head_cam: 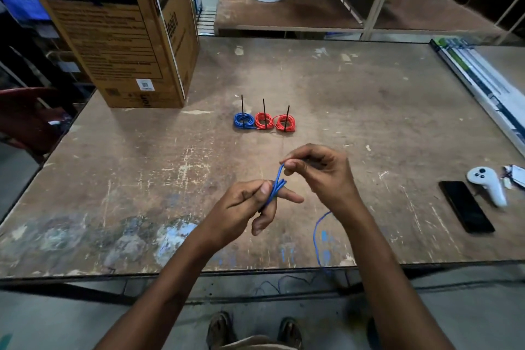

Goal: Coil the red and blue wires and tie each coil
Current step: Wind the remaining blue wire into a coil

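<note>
Blue wire round left fingers

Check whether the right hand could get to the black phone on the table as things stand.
Probably not at once: the right hand is pinching the blue wire wound round the left hand. Bare table lies between it and the black phone, so letting go would free it.

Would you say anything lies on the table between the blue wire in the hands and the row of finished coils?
Nothing visible does. The blue wire is wound round the left hand and pinched by the right hand; the table up to the blue coil and two red coils is bare.
</note>
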